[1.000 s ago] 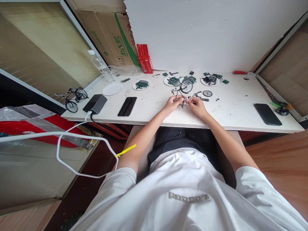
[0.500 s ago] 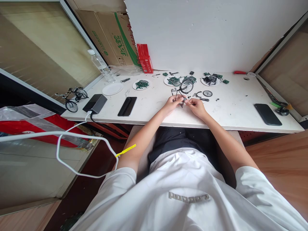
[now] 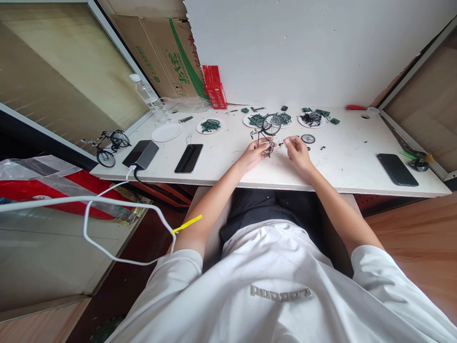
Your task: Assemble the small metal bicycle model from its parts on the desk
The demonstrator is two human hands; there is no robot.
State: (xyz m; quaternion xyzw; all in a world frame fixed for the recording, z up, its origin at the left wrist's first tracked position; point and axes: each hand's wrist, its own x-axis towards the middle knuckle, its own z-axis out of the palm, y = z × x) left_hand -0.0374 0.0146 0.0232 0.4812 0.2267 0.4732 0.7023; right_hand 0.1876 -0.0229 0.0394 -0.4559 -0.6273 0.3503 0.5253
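Observation:
My left hand [image 3: 255, 153] is closed around a black model bicycle [image 3: 262, 139], partly built, tilted with its one mounted wheel [image 3: 271, 124] pointing away from me. A small round chainring [image 3: 272, 144] shows by the fingertips. Apart from the bicycle, to its right, is my right hand [image 3: 297, 151], with its fingers bent and the tips close together; whatever they hold, if anything, is too small to make out. Tiny black parts [image 3: 280, 144] lie just left of those fingertips. Beyond the right hand rests a loose spoked wheel [image 3: 308, 138].
Plates of green parts [image 3: 211, 126] and black parts [image 3: 314, 118] line the back. A finished model bicycle [image 3: 109, 145] stands at the left, near a dark power adapter [image 3: 141, 154]. Phones [image 3: 189, 158] lie on both sides. A bottle [image 3: 152, 100] and a red box [image 3: 215, 90] stand behind.
My right hand has drawn away from the bicycle, slightly right and up toward the small parts. My left hand keeps the bicycle, which has shifted a little left and away.

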